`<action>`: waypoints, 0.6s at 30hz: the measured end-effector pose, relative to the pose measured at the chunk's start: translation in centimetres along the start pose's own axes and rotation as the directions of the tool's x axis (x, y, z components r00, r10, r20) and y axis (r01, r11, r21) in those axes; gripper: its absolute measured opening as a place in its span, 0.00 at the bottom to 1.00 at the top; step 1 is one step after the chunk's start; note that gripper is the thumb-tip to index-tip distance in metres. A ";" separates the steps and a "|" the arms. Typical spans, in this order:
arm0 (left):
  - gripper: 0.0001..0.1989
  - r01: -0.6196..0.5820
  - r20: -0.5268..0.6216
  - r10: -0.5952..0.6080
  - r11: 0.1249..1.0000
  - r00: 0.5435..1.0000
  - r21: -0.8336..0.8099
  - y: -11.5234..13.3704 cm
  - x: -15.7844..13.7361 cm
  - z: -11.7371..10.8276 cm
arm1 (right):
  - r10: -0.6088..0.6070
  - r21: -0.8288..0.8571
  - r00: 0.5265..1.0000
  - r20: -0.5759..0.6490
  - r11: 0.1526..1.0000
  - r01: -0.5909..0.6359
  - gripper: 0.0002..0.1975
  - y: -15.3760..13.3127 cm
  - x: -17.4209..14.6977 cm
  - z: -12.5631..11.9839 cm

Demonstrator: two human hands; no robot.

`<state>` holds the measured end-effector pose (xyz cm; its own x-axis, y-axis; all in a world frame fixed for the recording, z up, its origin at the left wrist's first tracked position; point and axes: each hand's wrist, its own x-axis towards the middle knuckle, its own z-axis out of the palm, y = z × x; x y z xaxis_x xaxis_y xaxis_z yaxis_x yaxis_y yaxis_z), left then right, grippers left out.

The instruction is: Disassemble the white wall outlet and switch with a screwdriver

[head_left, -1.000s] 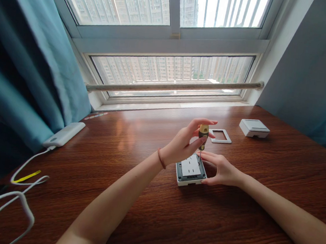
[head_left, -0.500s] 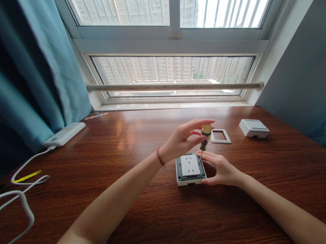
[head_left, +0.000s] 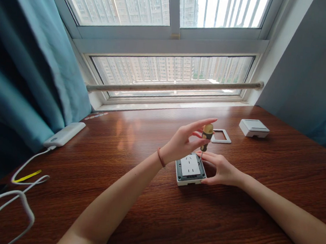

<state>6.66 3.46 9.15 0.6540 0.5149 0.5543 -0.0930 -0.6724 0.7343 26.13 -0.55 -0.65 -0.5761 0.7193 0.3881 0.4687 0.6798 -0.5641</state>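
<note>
A wall socket point(head_left: 190, 165) with a white face and dark grey surround lies in a white box on the wooden table. My left hand point(head_left: 186, 138) grips the yellow and black handle of a screwdriver point(head_left: 207, 131), thumb and fingers around it and the index finger stretched past its top. The screwdriver stands nearly upright, tip down at the right side of the socket's surround. My right hand point(head_left: 220, 170) is closed on the right edge of the socket, fingers at the back corner and thumb at the front corner.
Behind the hands lies a white cover frame point(head_left: 225, 136). Farther right sits a white switch box point(head_left: 254, 128). At the left are a white power bank point(head_left: 65, 134), its white cable point(head_left: 31, 158) and a yellow strip point(head_left: 28, 176). A blue curtain point(head_left: 50, 56) hangs beside the window.
My left hand and the screwdriver handle have shifted slightly right, and the handle leans a little more. The right hand and the socket have stayed in place.
</note>
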 end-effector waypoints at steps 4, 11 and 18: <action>0.25 -0.036 0.094 0.045 0.995 0.995 -0.097 0.0 -0.1 0.1 | -0.014 0.014 1.000 -0.008 1.000 0.014 0.39 -0.1 0.1 -0.1; 0.22 -0.038 0.138 0.066 0.979 0.988 -0.199 0.0 -0.2 0.5 | -0.022 0.006 1.000 -0.001 1.000 0.022 0.38 -0.3 0.2 -0.2; 0.24 -0.024 -0.044 0.019 0.993 0.999 -0.115 0.2 -0.5 1.3 | -0.005 0.023 1.000 0.012 1.000 0.005 0.34 -0.6 0.3 -0.3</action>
<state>7.30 2.37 8.55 0.6182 0.5248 0.5851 -0.1945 -0.6191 0.7609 25.91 -0.65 0.03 -0.5863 0.7142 0.3823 0.4505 0.6796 -0.5789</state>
